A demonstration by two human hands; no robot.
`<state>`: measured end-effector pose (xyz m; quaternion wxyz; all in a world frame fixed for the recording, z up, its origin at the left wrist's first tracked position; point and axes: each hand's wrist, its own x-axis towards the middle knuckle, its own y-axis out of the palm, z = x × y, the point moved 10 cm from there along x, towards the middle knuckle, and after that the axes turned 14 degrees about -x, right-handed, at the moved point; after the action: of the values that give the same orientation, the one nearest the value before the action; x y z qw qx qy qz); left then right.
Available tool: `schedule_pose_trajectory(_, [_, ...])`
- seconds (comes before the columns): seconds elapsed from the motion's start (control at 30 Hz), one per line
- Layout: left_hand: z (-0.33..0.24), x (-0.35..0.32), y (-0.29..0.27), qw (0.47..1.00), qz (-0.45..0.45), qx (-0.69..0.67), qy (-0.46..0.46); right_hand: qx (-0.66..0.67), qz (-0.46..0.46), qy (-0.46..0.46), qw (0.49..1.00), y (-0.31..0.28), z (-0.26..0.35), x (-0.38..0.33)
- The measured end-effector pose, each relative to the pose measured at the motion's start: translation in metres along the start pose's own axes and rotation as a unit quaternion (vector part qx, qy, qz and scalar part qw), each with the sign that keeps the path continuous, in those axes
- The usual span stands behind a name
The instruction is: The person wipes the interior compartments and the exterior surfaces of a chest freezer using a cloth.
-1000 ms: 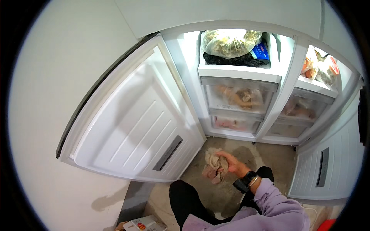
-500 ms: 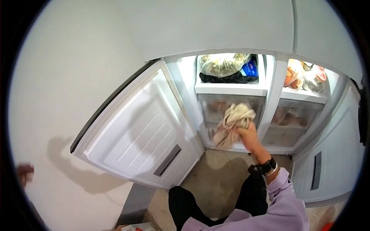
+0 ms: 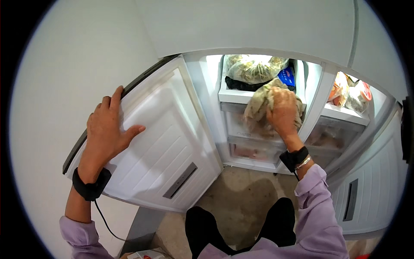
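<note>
My right hand is closed around a crumpled beige cloth. The cloth lies against the front of the upper white freezer tray and hangs over the clear drawer below. Above it, a clear bag of greenish-brown food sits on black plastic, beside a blue packet. My left hand rests at the outer edge of the left freezer door, fingers stretched along the dark edge and thumb out over the white inner panel.
The right door also stands open. Bagged food fills the top of the right compartment, above more clear drawers. A white wall runs along the left. My legs straddle the floor in front; a box lies at lower left.
My right hand has moved the cloth up from the clear drawers to the upper tray's front. My left hand has come in from the far left edge onto the left door.
</note>
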<state>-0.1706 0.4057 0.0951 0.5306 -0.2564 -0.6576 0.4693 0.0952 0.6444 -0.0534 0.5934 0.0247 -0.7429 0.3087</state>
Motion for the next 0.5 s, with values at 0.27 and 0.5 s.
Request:
schedule_pose_trajectory(0.27, [-0.007, 0.006, 0.009, 0.997, -0.072, 0.036, 0.023, 0.093, -0.027, -0.071, 0.993, 0.04, 0.102, 0.018])
schedule_pose_trajectory(0.5, [0.005, 0.004, 0.007, 0.991, -0.112, 0.028, 0.066, 0.125, 0.04, -0.07, 0.989, 0.05, 0.129, 0.04])
